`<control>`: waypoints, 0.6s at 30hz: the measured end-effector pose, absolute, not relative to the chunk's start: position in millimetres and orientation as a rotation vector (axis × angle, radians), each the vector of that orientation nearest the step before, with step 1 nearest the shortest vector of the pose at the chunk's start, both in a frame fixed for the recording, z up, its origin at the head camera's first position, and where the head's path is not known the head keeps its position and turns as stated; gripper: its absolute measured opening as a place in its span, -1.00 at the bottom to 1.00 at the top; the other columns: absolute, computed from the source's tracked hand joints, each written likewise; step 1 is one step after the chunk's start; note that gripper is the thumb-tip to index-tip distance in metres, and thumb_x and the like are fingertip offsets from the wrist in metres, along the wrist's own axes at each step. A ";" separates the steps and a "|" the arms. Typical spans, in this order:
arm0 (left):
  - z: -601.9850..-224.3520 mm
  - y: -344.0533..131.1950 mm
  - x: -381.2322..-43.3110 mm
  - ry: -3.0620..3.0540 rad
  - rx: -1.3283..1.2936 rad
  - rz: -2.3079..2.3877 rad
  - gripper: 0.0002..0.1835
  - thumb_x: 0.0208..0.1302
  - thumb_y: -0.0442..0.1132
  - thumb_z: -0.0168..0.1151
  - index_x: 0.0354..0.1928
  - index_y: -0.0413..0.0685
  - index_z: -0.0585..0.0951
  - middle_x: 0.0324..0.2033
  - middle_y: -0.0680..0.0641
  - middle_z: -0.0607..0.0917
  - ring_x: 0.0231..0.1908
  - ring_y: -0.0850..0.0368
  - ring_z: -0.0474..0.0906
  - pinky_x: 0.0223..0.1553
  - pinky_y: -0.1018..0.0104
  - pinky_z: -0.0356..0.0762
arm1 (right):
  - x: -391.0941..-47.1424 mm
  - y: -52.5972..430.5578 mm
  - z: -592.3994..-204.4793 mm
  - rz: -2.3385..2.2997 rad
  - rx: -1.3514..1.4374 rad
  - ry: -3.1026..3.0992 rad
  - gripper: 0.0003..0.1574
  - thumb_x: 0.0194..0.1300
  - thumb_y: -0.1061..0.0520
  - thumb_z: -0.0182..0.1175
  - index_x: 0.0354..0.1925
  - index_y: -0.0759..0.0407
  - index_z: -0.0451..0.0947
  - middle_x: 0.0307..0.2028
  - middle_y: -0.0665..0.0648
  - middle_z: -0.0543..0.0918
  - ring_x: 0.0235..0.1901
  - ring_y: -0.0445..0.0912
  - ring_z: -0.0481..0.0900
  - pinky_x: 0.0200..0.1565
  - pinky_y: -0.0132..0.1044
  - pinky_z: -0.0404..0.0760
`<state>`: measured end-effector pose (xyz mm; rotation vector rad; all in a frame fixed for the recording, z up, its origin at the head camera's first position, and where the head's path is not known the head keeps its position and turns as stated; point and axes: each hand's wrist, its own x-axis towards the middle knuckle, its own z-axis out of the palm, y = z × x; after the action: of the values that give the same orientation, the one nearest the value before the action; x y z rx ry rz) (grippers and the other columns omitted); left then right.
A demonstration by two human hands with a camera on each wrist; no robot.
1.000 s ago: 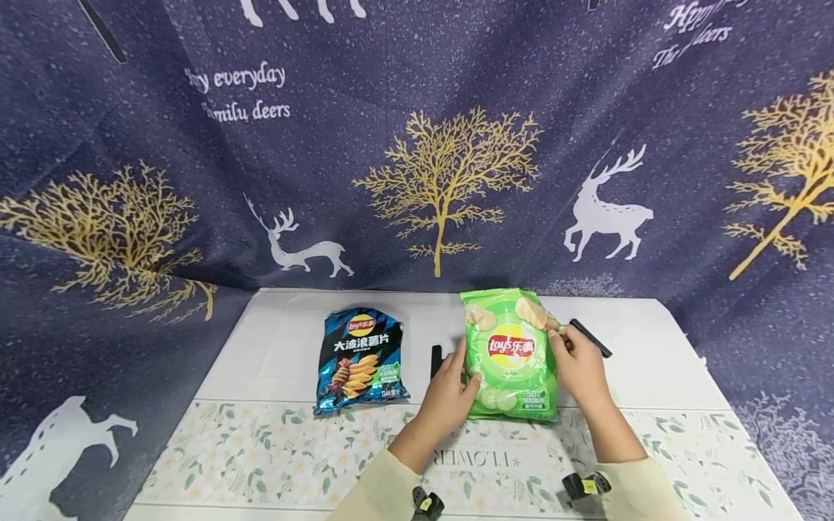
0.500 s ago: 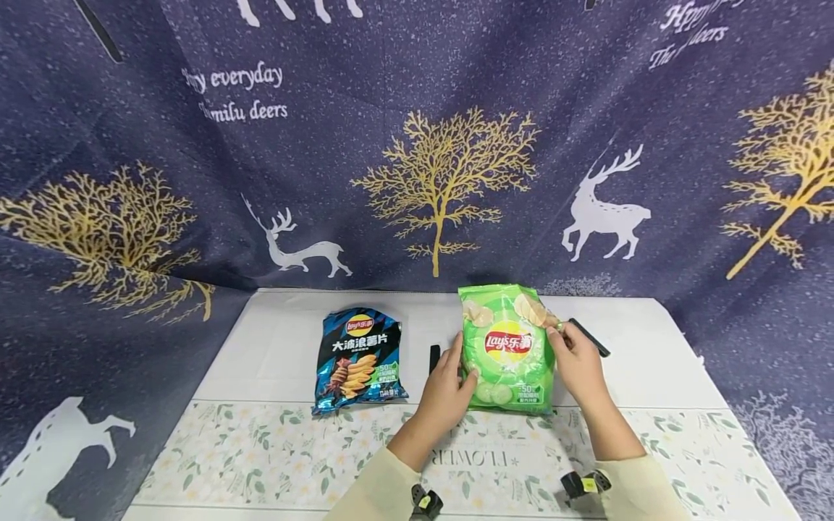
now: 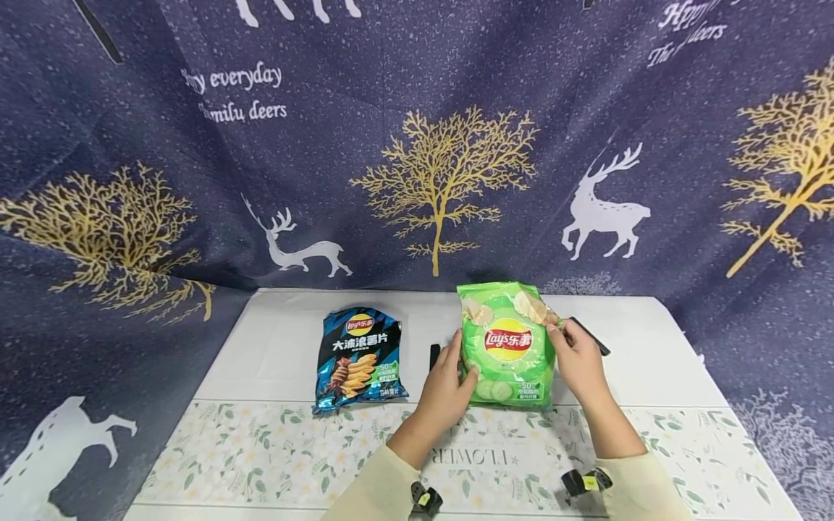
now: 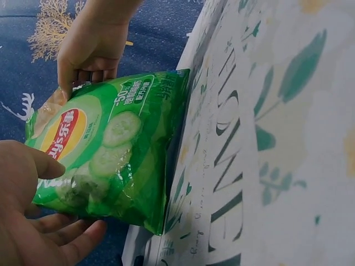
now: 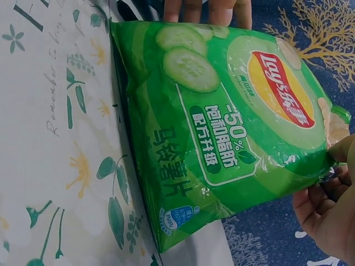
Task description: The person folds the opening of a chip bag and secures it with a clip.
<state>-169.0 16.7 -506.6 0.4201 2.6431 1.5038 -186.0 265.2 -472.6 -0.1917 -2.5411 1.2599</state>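
A green bag of cucumber chips (image 3: 508,369) leans upright between both hands, its front facing me. My left hand (image 3: 441,394) holds its left edge, thumb over the front; in the left wrist view the fingers (image 4: 69,238) spread along and under that side. With thumb and curled fingers, my right hand (image 3: 580,362) pinches the upper right edge, also plain in the right wrist view on the bag's side (image 5: 222,111). The bag's bottom edge sits close over the tabletop. Its back is hidden.
A black and blue bag of chips (image 3: 358,362) lies to the left on the white table (image 3: 274,347). A black bar (image 3: 591,337) shows behind my right hand, and another dark piece (image 3: 434,356) by my left. A flower-print strip (image 3: 260,456) crosses the front; a dark blue cloth (image 3: 313,181) hangs behind.
The green bag has tipped more upright, and its bottom edge has shifted slightly away from me. Both hands keep their hold. The black and blue bag stays put.
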 end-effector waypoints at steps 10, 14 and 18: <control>-502.2 14.6 -172.2 2.659 0.386 1.597 -0.19 0.53 -0.06 0.07 0.62 0.41 -0.14 0.44 -0.06 0.31 0.17 0.02 0.54 0.14 0.07 0.59 | -185.9 264.4 -471.7 1.284 -0.179 -2.537 -0.49 0.59 -0.18 -0.07 -0.33 0.18 0.42 -0.38 0.17 0.56 -0.43 -0.13 0.41 -0.43 -0.35 0.43; -498.6 12.9 -174.5 2.712 0.374 1.675 -0.26 0.53 -0.11 0.09 0.61 0.27 0.00 0.39 -0.08 0.33 0.22 -0.04 0.51 0.16 0.04 0.59 | -185.2 264.5 -470.9 1.289 -0.171 -2.537 -0.50 0.59 -0.18 -0.07 -0.30 0.18 0.44 -0.28 0.22 0.63 -0.40 -0.14 0.43 -0.41 -0.37 0.46; -493.3 11.0 -175.4 2.771 0.393 1.744 -0.36 0.53 -0.12 0.08 0.56 0.18 0.16 0.32 -0.08 0.37 0.22 -0.05 0.47 0.13 0.06 0.57 | -183.9 264.3 -470.6 1.302 -0.170 -2.536 -0.50 0.59 -0.18 -0.06 -0.29 0.19 0.45 -0.24 0.22 0.63 -0.39 -0.14 0.43 -0.40 -0.37 0.46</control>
<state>-175.4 11.0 -493.3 0.3927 2.7706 1.7441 -183.9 264.3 -470.6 -0.1700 -2.5362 1.3017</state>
